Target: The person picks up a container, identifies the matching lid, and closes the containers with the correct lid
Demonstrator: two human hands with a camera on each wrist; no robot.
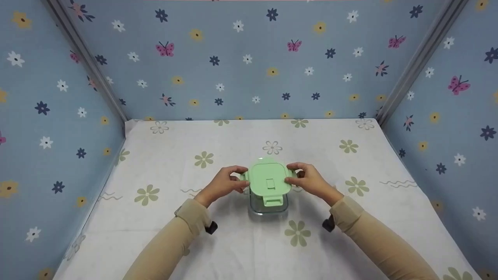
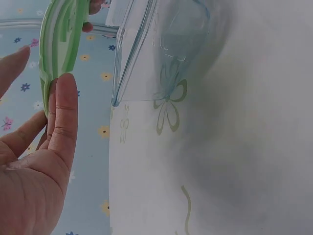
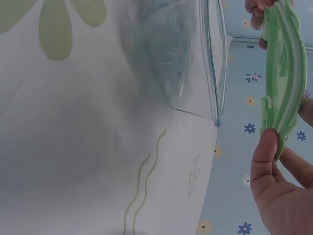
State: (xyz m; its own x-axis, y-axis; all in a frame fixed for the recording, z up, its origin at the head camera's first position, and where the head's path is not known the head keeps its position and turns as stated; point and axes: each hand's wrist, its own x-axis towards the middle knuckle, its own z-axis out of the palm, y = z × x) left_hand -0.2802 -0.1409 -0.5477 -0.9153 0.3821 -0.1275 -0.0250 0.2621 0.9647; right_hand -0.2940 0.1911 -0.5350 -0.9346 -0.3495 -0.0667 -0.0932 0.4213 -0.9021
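Both hands hold a light green plastic lid (image 1: 269, 177) with side flaps above a clear glass food container (image 1: 268, 208). My left hand (image 1: 226, 182) pinches the lid's left flap, and my right hand (image 1: 309, 179) pinches the right one. In the left wrist view a gap shows between the lid (image 2: 61, 41) and the rim of the glass container (image 2: 132, 54). The right wrist view shows the lid (image 3: 286, 68) apart from the container (image 3: 181, 58) too, its underside with a pale sealing ring. The container stands upright on the cloth, its back part hidden under the lid in the head view.
A white cloth with green flowers (image 1: 163, 159) covers the table. Blue panels with flowers and butterflies (image 1: 249, 42) rise at the back and both sides, joined by grey corner posts (image 1: 422, 58). Dark wrist cameras (image 1: 211, 227) hang beneath the sleeves.
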